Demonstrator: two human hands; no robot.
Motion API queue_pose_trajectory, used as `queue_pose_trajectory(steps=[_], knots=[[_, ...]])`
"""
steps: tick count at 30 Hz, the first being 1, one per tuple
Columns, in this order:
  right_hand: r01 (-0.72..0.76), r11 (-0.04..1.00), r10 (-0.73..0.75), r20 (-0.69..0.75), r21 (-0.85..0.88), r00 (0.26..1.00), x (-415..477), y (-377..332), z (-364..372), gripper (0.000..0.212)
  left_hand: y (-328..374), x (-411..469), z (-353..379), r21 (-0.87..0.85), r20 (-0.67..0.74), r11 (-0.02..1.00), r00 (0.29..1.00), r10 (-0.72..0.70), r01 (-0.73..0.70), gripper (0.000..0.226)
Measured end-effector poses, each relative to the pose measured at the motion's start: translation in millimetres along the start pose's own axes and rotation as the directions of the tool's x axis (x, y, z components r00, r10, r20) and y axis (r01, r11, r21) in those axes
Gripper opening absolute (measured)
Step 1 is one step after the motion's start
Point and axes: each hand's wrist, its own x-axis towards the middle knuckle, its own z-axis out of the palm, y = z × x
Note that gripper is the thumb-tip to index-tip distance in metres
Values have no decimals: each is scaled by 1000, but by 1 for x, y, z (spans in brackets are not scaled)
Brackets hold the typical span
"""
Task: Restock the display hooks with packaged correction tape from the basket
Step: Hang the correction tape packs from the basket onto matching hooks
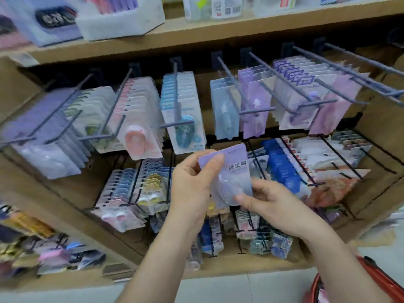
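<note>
I hold a lilac pack of correction tape (231,171) in front of the display, upright and tilted slightly right. My left hand (192,184) grips its upper left corner with the thumb on the card. My right hand (273,206) pinches its lower right edge by the clear blister. Above it, a row of grey display hooks (258,110) carries hanging packs in lilac, blue, pink and white. The hook with matching lilac packs (253,106) is just above right of the held pack. The red basket (380,278) shows only its rim at the bottom right corner.
Black wire hooks (301,162) with blue and white packs fill the row behind my hands, and a lower row holds several more. A wooden shelf (196,38) with boxes runs overhead. Long bare hook rods (360,60) jut out at the upper right. Pale floor lies below.
</note>
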Motion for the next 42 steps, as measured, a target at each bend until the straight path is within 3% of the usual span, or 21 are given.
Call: queue_pose_trajectory(steps=[3,8,19,25,29,34,37,39,40,42], knots=[[13,1000,-13,95,-1,995,20,-15,44,39,12,-6,-47,-97,-94,995,995,29,-38,10],[47,976,-78,138,211,987,52,-49,113,29,44,-20,-124,-218,-215,971,975,49,-97,18],[-13,903,-41,116,428,992,106,-104,257,21,85,-10,-250,-32,-500,958,834,233,-286,11],[-54,898,13,95,438,995,128,-118,290,25,95,14,-281,142,-507,930,782,362,-338,21],[-76,874,41,82,480,996,135,-118,297,29,98,23,-289,159,-440,925,814,379,-345,14],[-102,859,65,90,501,994,137,-113,302,30,102,24,-303,114,-362,958,887,287,-264,13],[-117,840,93,73,530,993,140,-110,307,30,101,29,-305,193,-371,958,888,271,-212,15],[-115,829,102,55,547,993,143,-108,310,31,96,24,-304,412,-364,882,846,390,-229,19],[-109,828,101,45,550,994,145,-107,311,31,91,19,-303,564,-340,790,803,489,-241,28],[-93,829,95,26,552,995,148,-105,314,32,77,9,-305,847,-225,493,707,671,-199,43]])
